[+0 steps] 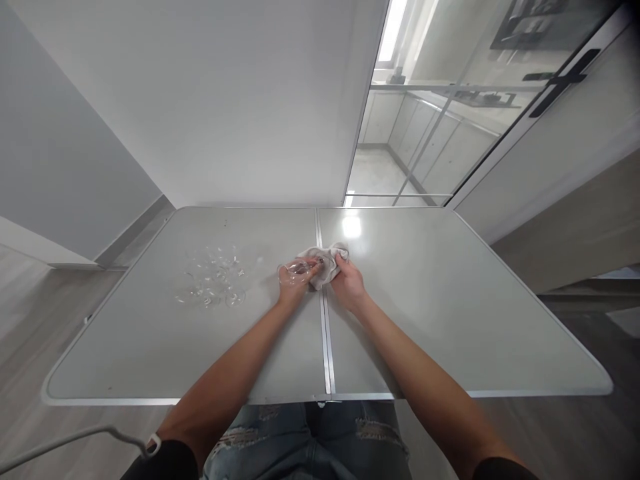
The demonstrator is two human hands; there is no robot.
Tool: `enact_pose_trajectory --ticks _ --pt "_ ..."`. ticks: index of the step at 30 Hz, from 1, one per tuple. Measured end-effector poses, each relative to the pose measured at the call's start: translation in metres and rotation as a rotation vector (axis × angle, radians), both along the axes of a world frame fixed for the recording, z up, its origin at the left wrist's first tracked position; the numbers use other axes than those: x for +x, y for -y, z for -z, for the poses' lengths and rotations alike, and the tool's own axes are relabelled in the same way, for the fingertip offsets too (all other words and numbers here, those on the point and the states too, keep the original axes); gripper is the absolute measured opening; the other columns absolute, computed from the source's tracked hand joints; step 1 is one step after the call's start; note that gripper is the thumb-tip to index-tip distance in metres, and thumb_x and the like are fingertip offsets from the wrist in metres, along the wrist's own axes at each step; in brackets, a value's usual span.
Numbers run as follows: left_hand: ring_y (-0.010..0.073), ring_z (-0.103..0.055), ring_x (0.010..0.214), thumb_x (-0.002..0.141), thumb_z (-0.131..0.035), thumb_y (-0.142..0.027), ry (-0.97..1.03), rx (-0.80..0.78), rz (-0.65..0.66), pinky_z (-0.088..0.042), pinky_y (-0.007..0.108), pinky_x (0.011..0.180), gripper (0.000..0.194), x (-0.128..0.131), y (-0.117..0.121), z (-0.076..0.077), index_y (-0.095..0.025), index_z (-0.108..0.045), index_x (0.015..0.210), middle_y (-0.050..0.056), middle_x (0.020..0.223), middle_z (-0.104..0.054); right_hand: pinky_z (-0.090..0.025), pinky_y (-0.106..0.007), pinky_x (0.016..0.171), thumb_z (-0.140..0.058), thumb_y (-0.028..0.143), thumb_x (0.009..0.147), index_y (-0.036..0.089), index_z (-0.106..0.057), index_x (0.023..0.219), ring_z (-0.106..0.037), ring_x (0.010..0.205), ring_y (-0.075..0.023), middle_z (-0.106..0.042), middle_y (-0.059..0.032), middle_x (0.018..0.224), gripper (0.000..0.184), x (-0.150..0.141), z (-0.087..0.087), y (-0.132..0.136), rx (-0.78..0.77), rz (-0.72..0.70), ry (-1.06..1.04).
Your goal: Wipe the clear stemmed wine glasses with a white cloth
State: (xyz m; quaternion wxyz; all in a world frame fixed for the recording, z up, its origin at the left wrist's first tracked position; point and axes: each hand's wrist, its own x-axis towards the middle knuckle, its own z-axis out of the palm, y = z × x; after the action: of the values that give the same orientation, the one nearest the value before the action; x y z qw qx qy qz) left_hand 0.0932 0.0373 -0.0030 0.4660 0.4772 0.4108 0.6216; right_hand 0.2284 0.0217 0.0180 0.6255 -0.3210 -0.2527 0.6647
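My left hand (292,291) is closed around a clear drinking glass (294,269) held tilted on its side over the table's middle. The glass looks stemmed, and its right end goes into a crumpled whitish cloth (320,252). Closed on the right part of that cloth is my right hand (349,285), with the thumb pressed on top. The cloth hides part of the glass and some fingertips. To the left, several more clear glasses (215,277) stand close together on the table; their outlines overlap and are hard to separate.
The pale folding table (440,320) has a metal rim and a metal centre seam (327,353). A white wall (250,107) rises behind it. At the back right is a glass door (425,120) with a black handle. A grey cable (75,437) hangs at the lower left.
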Motion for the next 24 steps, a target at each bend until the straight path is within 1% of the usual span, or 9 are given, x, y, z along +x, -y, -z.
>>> enact_pose_trajectory --ticks 3,5,8,10,13,16,19,21,24 --pt "0.0225 -0.073 0.091 0.069 -0.086 -0.034 -0.005 0.003 -0.060 -0.058 0.043 0.092 0.022 -0.0016 -0.0030 0.0019 -0.019 -0.076 0.080 0.008 0.092 -0.077 -0.058 -0.030 0.083 -0.078 0.038 0.080 0.023 -0.067 0.093 -0.070 0.095 -0.0193 -0.076 -0.0021 0.097 0.022 0.0017 0.0034 -0.0002 -0.078 0.065 0.077" --pt "0.0217 -0.073 0.090 0.068 -0.086 -0.035 -0.005 -0.008 -0.072 -0.058 0.040 0.091 0.022 -0.0023 -0.0033 0.0021 -0.019 -0.076 0.079 0.008 0.092 -0.077 -0.058 -0.031 0.085 -0.078 0.037 0.081 0.022 -0.067 0.096 -0.070 0.096 -0.0194 -0.075 -0.0022 0.097 0.023 0.0023 0.0023 0.0006 -0.043 0.111 0.061" --pt "0.0223 -0.073 0.089 0.067 -0.088 -0.034 -0.008 -0.040 -0.002 -0.058 0.038 0.089 0.024 -0.0006 -0.0008 0.0012 -0.018 -0.076 0.080 0.009 0.092 -0.077 -0.057 -0.031 0.088 -0.075 0.038 0.083 0.023 -0.066 0.100 -0.070 0.098 -0.0178 -0.075 -0.0019 0.103 0.024 0.0013 -0.0023 0.0019 0.029 0.074 -0.010" --pt "0.0227 -0.073 0.088 0.067 -0.088 -0.034 -0.015 -0.051 0.032 -0.058 0.040 0.088 0.024 0.0004 0.0004 0.0001 -0.017 -0.076 0.080 0.010 0.092 -0.077 -0.057 -0.028 0.086 -0.075 0.039 0.083 0.024 -0.066 0.098 -0.070 0.096 -0.0161 -0.075 -0.0011 0.102 0.024 -0.0002 -0.0038 0.0023 0.010 0.029 -0.011" --pt "0.0232 -0.073 0.091 0.068 -0.087 -0.033 -0.001 -0.018 -0.020 -0.058 0.042 0.091 0.023 -0.0012 -0.0011 -0.0014 -0.017 -0.075 0.081 0.010 0.093 -0.077 -0.057 -0.027 0.082 -0.076 0.040 0.081 0.023 -0.067 0.097 -0.070 0.094 -0.0163 -0.075 -0.0013 0.101 0.025 -0.0017 -0.0025 0.0029 -0.044 -0.007 0.036" --pt "0.0233 -0.073 0.094 0.068 -0.088 -0.033 0.031 -0.007 -0.068 -0.057 0.042 0.093 0.023 -0.0032 -0.0030 -0.0017 -0.018 -0.074 0.079 0.009 0.092 -0.077 -0.058 -0.028 0.083 -0.077 0.038 0.081 0.024 -0.068 0.099 -0.069 0.096 -0.0176 -0.075 -0.0006 0.100 0.025 -0.0020 -0.0010 0.0042 -0.023 0.035 0.060" --pt "0.0241 -0.074 0.095 0.065 -0.089 -0.033 0.053 -0.061 0.014 -0.057 0.041 0.094 0.026 -0.0011 -0.0010 -0.0013 -0.017 -0.074 0.079 0.009 0.092 -0.077 -0.056 -0.028 0.088 -0.076 0.036 0.082 0.025 -0.067 0.098 -0.069 0.098 -0.0166 -0.074 0.0005 0.101 0.022 -0.0018 -0.0017 0.0048 0.031 0.071 0.024" --pt "0.0249 -0.074 0.095 0.062 -0.091 -0.032 0.087 -0.087 0.087 -0.057 0.042 0.095 0.029 0.0011 0.0013 -0.0015 -0.017 -0.073 0.079 0.009 0.091 -0.077 -0.056 -0.028 0.089 -0.076 0.036 0.082 0.025 -0.067 0.097 -0.069 0.097 -0.0170 -0.074 -0.0004 0.100 0.021 -0.0019 -0.0024 0.0042 0.033 0.040 0.006" --pt "0.0243 -0.074 0.094 0.062 -0.091 -0.032 0.125 -0.077 0.100 -0.057 0.041 0.093 0.029 0.0020 0.0016 -0.0024 -0.016 -0.073 0.078 0.009 0.092 -0.077 -0.056 -0.032 0.091 -0.076 0.038 0.081 0.026 -0.067 0.100 -0.069 0.099 -0.0185 -0.074 -0.0010 0.100 0.025 -0.0024 -0.0029 0.0035 0.012 0.003 0.021"
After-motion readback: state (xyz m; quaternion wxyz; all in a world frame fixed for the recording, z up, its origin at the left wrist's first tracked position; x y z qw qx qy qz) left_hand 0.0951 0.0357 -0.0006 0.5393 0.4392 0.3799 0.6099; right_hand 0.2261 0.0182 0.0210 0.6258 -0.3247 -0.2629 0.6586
